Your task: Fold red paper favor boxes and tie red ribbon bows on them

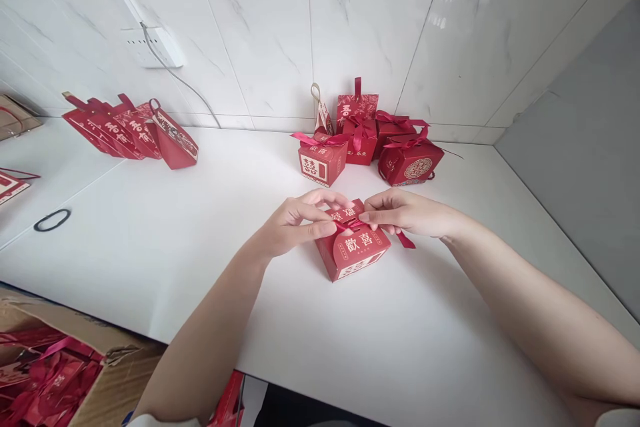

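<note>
A red gift box [356,248] with white characters stands on the white table in front of me. Across its top runs a dark red ribbon [406,240], whose loose end hangs past the box's right side. My left hand [311,217] is at the upper left of the box, with thumb and fingers pinched on the ribbon. From the other side my right hand [395,212] pinches the ribbon near the middle of the lid. The fingertips partly cover the ribbon's crossing.
Behind the box, several finished-looking red boxes [323,161] with bows stand by the tiled wall. Further left lean several red triangular boxes [173,137]. A black loop [52,219] lies at the left. Below the table edge, a cardboard carton [107,373] holds more red boxes. A socket [153,48] has a cable.
</note>
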Demonstrator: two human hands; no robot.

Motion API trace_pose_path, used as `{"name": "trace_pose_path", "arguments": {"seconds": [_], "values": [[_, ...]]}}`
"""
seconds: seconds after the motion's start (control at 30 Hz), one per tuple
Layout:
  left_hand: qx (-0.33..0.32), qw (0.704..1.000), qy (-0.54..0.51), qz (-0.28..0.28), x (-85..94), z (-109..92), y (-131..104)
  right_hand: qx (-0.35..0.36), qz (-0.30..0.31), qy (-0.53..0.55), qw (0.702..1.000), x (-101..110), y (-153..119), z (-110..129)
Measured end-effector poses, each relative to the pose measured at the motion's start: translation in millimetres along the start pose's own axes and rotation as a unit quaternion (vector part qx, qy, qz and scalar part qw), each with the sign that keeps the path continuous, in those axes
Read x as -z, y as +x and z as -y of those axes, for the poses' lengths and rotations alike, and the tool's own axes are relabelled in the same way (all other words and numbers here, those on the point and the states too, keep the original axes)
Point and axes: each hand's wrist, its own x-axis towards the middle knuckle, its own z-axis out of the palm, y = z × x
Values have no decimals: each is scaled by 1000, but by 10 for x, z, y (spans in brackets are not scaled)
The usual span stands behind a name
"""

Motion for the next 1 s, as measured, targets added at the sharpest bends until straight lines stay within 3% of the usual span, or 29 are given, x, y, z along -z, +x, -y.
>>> {"name": "trace_pose_path", "arguments": {"seconds": [0.17, 0.4, 0.73, 0.87, 1.0], "values": [[9, 1000, 26, -4, -88, 27, 33, -5, 4, 10, 1000, 10, 4, -26], [5, 990, 68, -124, -164, 211, 77, 15, 13, 19, 1000, 6, 13, -22], [1, 985, 121, -122, -174, 244, 115, 21, 21, 22, 999, 22, 22, -53], [31, 984, 139, -108, -185, 231, 116, 22, -47, -30, 998, -4, -44, 13], [33, 983, 145, -111, -217, 228, 118, 88, -113, -69, 987, -121, -109, 109]]}}
